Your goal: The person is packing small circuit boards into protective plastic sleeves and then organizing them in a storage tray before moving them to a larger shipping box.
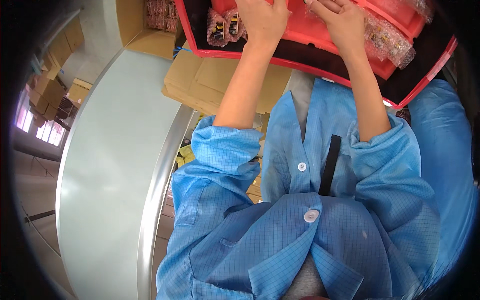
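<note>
My left hand [263,21] reaches into a large red-rimmed bin [235,55] at the top of the head view, over a red tray [305,34] inside it. Its fingertips are cut off by the upper edge, so what they touch is hidden. Further right, my right hand [345,25] is over the same tray with its fingers bent together; whatever is between them is not clear. Beside my left hand sit small parts in bubble wrap [220,29]. A longer row of bubble-wrapped parts [390,42] lies to the right of my right hand.
A cardboard box [200,80] stands beneath the bin's left side. Behind it, an open carton [155,40] holds pink-wrapped items. At left runs a pale, curved-looking tabletop [115,150] with a metal edge. Blue cloth [442,150] hangs on the right.
</note>
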The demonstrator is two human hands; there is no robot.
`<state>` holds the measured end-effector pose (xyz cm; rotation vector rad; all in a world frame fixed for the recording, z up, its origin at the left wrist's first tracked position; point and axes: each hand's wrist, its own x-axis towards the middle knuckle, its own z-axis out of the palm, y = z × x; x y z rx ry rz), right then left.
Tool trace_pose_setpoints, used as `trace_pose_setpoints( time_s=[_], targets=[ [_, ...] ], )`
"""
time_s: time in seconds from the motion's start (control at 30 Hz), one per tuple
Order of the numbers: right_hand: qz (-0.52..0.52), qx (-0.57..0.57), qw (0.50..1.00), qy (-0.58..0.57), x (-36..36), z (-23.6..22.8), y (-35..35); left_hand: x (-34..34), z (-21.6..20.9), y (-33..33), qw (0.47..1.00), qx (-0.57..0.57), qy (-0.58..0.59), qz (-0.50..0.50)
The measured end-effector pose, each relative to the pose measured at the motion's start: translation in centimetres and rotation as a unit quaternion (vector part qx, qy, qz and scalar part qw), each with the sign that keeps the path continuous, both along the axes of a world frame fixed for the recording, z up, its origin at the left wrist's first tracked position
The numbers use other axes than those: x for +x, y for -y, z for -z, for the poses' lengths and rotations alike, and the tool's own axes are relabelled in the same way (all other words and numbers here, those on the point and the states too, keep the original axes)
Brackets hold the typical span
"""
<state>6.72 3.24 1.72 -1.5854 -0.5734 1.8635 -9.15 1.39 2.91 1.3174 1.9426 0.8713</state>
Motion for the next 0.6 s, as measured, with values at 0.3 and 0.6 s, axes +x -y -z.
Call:
trace_pose_setpoints(
  time_s=[0.3, 0.6],
  targets=[
    [-0.005, -0.148, 0.989, 0.011, -0.6, -5.0, 1.0, 0.2, -2.8, 1.4, 0.985, 0.071, -0.155, 0.022],
    [0.009, -0.086, 0.996, -0.016, 1.6, -4.2, 2.1, -2.3, -1.8, 2.1, 0.994, -0.001, -0.103, -0.016]
  ],
)
